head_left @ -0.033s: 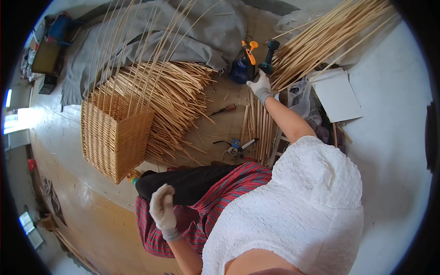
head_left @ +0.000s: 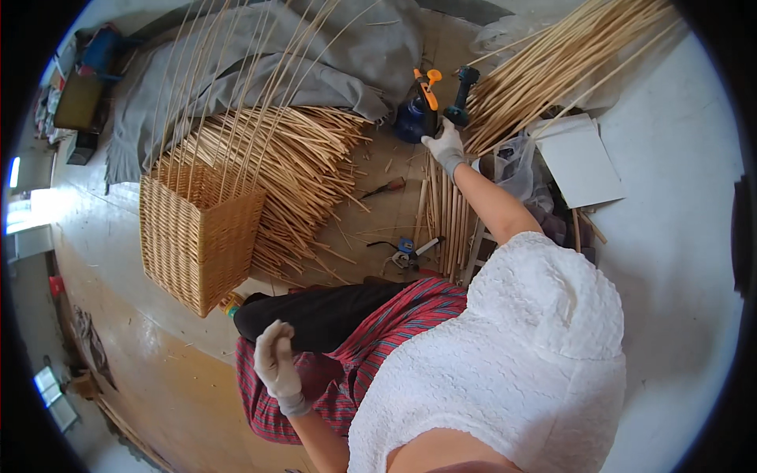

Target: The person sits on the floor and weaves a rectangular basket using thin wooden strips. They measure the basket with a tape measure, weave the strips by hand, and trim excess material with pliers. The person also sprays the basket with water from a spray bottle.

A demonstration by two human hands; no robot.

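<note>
My right hand (head_left: 445, 148), in a pale glove, is stretched out to the far side. Its thumb and forefinger stand apart beside the base of a dark cordless drill (head_left: 461, 96); whether a fingertip touches it, I cannot tell. Just left of it stands a dark blue spray bottle (head_left: 412, 120) with an orange and black top. Over my lap, my gloved left hand (head_left: 276, 364) is raised with loosely curved fingers and nothing in it. A square woven wicker basket (head_left: 201, 236) with long upright stakes stands at the left, apart from both hands.
Cut wicker rods (head_left: 307, 177) lie heaped behind the basket under a grey cloth (head_left: 331, 59). Longer rods (head_left: 568, 71) lie at the far right, near a white board (head_left: 579, 162). Pruning shears (head_left: 404, 258), a blue tape measure (head_left: 405, 245) and a small tool (head_left: 386, 188) lie on the floor.
My right hand has shifted very slightly to the left and away from me. My left hand has dropped a little, its fingers tilting slightly. The basket has not moved.
</note>
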